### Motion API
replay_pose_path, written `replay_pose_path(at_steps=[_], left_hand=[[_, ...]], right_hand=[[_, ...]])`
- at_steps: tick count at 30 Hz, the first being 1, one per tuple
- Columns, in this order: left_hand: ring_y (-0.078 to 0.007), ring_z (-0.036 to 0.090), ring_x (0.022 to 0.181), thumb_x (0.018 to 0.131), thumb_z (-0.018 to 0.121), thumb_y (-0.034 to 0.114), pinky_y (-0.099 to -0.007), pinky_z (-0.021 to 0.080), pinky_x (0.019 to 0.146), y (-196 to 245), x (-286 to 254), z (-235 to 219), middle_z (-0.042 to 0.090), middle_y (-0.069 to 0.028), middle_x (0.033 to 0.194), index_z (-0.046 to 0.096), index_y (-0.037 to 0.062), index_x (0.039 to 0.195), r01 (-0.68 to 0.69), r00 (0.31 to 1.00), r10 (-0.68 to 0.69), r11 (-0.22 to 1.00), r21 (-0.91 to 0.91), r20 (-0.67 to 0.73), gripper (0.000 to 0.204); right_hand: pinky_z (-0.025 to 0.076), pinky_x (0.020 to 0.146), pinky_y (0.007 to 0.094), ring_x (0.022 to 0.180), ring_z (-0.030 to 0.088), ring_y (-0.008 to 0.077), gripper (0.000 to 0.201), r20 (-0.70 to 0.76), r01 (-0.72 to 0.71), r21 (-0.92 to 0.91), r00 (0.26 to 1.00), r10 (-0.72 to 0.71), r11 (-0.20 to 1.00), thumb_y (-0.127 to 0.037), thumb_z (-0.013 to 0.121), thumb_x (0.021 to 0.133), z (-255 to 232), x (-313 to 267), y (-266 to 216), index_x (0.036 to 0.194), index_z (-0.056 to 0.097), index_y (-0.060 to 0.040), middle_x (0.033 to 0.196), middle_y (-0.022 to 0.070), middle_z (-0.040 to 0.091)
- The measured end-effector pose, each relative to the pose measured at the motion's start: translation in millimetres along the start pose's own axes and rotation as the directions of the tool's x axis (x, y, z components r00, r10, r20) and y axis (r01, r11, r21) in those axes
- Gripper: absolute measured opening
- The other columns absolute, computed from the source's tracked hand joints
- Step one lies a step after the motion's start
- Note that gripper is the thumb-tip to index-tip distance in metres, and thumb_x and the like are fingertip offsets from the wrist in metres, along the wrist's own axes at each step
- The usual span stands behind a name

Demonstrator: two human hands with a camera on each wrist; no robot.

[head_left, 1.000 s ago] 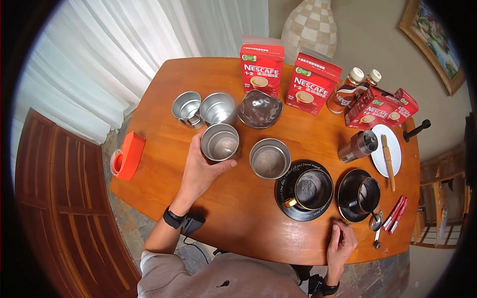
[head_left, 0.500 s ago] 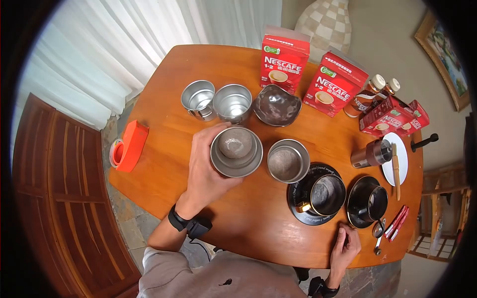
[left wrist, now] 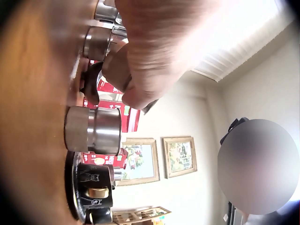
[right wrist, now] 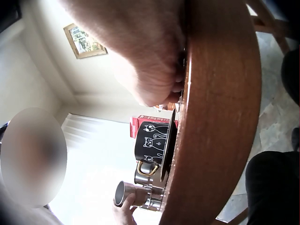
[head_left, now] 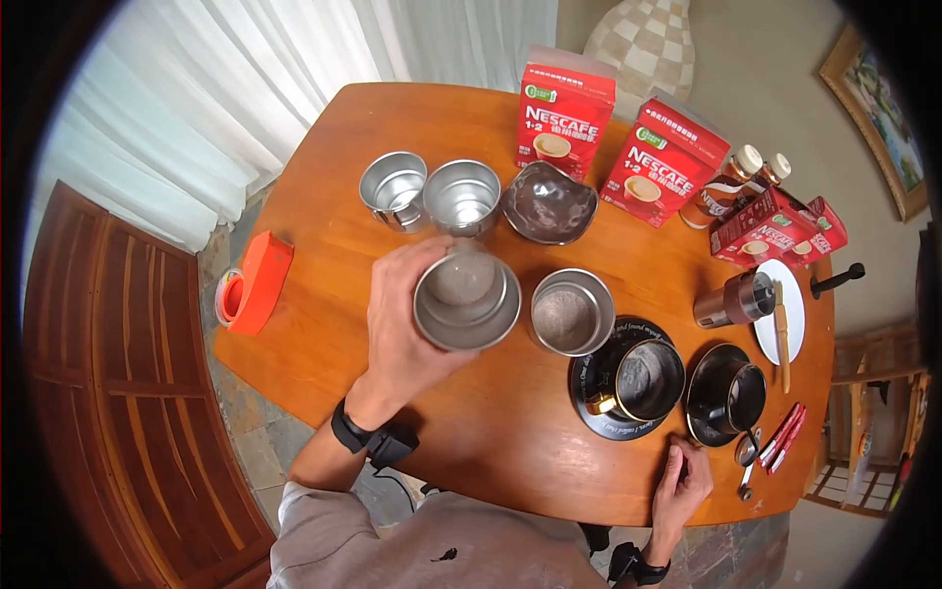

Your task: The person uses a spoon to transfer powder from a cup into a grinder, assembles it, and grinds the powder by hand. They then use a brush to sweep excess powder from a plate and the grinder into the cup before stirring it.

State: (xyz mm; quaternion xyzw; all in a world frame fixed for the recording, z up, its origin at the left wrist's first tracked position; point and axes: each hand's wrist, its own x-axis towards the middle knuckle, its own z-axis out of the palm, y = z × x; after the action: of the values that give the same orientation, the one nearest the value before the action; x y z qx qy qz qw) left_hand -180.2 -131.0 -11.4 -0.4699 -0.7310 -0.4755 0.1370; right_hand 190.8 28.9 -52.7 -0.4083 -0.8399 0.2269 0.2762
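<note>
My left hand (head_left: 397, 314) grips a stainless steel cup (head_left: 471, 334) from its left side, thumb round the near side. The cup is held above the table, tilted so that its inside faces the head camera; the right wrist view shows this steel cup (right wrist: 129, 193) raised too. A second steel cup (head_left: 572, 314) stands upright just right of it, with greyish residue on its bottom. My right hand (head_left: 682, 483) rests at the table's near edge, fingers loosely curled and holding nothing. Beyond it is a black cup (head_left: 743, 398) on a saucer (head_left: 699, 427).
Another black cup (head_left: 650, 381) with a gold handle sits on a lettered saucer (head_left: 601, 422). Behind stand two steel mugs, a dark bowl (head_left: 551, 201) and red Nescafe boxes (head_left: 564, 113). On the right are a grinder (head_left: 726, 306), a brush (head_left: 782, 339) and red sachets (head_left: 782, 439).
My left hand has lifted the steel cup toward the head camera and tilted it. The head view has shifted slightly. My right hand has stayed at the table edge.
</note>
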Motion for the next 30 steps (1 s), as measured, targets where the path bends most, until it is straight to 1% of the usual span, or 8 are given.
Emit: replay_pose_path(at_steps=[3, 6, 9, 11, 21, 24, 27, 30], left_hand=[[-0.0380, 0.058, 0.125, 0.055, 0.094, 0.006, -0.0466, 0.047, 0.106, 5.3, 2.1, 1.6, 0.064, -0.0143, 0.138, 0.053, 0.0076, 0.137, -0.079, 0.995, 0.080, 0.997, 0.021, -0.060, 0.092], [-0.0378, 0.056, 0.125, 0.055, 0.093, 0.005, -0.0460, 0.047, 0.106, -2.5, 0.4, 3.4, 0.064, -0.0139, 0.137, 0.054, 0.0069, 0.137, 0.039, 0.999, -0.042, 0.997, 0.071, 0.031, 0.091], [-0.0377, 0.055, 0.125, 0.056, 0.092, 0.004, -0.0459, 0.047, 0.107, -3.6, 0.2, 4.7, 0.063, -0.0134, 0.137, 0.055, 0.0064, 0.137, 0.091, 0.984, -0.116, 0.980, 0.174, 0.135, 0.089], [-0.0376, 0.055, 0.125, 0.057, 0.092, 0.004, -0.0460, 0.047, 0.107, -1.5, -0.4, 4.6, 0.063, -0.0132, 0.137, 0.055, 0.0063, 0.137, 0.091, 0.985, -0.114, 0.982, 0.164, 0.133, 0.088], [-0.0372, 0.055, 0.127, 0.057, 0.092, 0.002, -0.0461, 0.047, 0.107, 0.3, 1.0, 10.1, 0.063, -0.0129, 0.138, 0.055, 0.0071, 0.137, 0.032, 0.990, -0.058, 0.981, 0.189, 0.130, 0.088], [-0.0377, 0.056, 0.126, 0.057, 0.092, 0.001, -0.0462, 0.047, 0.107, 2.4, 0.1, 8.1, 0.063, -0.0142, 0.138, 0.055, 0.0068, 0.137, -0.052, 0.998, 0.044, 0.985, 0.165, 0.052, 0.088], [-0.0384, 0.057, 0.125, 0.057, 0.093, 0.000, -0.0461, 0.048, 0.107, -3.7, -1.4, 11.7, 0.064, -0.0155, 0.137, 0.055, 0.0059, 0.136, -0.028, 0.996, 0.013, 0.985, 0.172, 0.087, 0.088], [-0.0390, 0.058, 0.125, 0.056, 0.093, 0.000, -0.0466, 0.048, 0.107, 2.6, 0.9, 9.6, 0.065, -0.0161, 0.137, 0.055, 0.0050, 0.135, -0.102, 0.995, 0.098, 0.980, 0.168, 0.034, 0.088]], right_hand=[[0.053, 0.080, 0.0361, 0.086, 0.069, 0.0284, 0.016, 0.002, -0.021, 0.023, 1.000, 0.021, 1.000, -0.010, 0.064, 0.106, 1.8, 2.0, -1.8, 0.107, 0.071, 0.0048, 0.096, 0.0161, 0.072], [0.053, 0.078, 0.0362, 0.085, 0.068, 0.0279, 0.016, -0.006, -0.002, 0.030, 1.000, 0.002, 1.000, -0.010, 0.064, 0.106, 0.0, 2.3, -1.2, 0.107, 0.072, 0.0045, 0.095, 0.0162, 0.072], [0.052, 0.078, 0.0363, 0.084, 0.067, 0.0276, 0.016, -0.004, -0.010, 0.033, 1.000, 0.010, 0.999, -0.009, 0.064, 0.105, 0.8, 1.7, -0.3, 0.107, 0.072, 0.0045, 0.094, 0.0162, 0.071], [0.052, 0.077, 0.0364, 0.083, 0.067, 0.0275, 0.015, -0.004, -0.009, 0.030, 1.000, 0.009, 0.999, -0.009, 0.064, 0.105, -0.1, 1.9, 1.5, 0.107, 0.072, 0.0045, 0.094, 0.0161, 0.071], [0.053, 0.071, 0.0388, 0.080, 0.069, 0.0308, 0.011, -0.026, 0.005, 0.035, 1.000, -0.004, 0.999, -0.006, 0.068, 0.100, 0.0, 0.6, 2.8, 0.106, 0.075, 0.0015, 0.093, 0.0158, 0.072], [0.053, 0.070, 0.0384, 0.079, 0.068, 0.0304, 0.011, -0.033, 0.006, 0.037, 0.999, -0.005, 0.999, -0.006, 0.069, 0.100, -0.7, 3.4, 1.7, 0.105, 0.075, 0.0014, 0.092, 0.0157, 0.072], [0.051, 0.072, 0.0372, 0.080, 0.067, 0.0292, 0.012, -0.024, -0.006, 0.057, 1.000, 0.007, 0.998, -0.006, 0.067, 0.102, -1.8, 0.0, -0.8, 0.105, 0.074, 0.0027, 0.091, 0.0158, 0.070], [0.050, 0.072, 0.0363, 0.079, 0.066, 0.0282, 0.012, -0.025, -0.004, 0.061, 1.000, 0.006, 0.998, -0.006, 0.067, 0.103, -1.2, 2.8, 0.7, 0.105, 0.074, 0.0033, 0.090, 0.0156, 0.070]])
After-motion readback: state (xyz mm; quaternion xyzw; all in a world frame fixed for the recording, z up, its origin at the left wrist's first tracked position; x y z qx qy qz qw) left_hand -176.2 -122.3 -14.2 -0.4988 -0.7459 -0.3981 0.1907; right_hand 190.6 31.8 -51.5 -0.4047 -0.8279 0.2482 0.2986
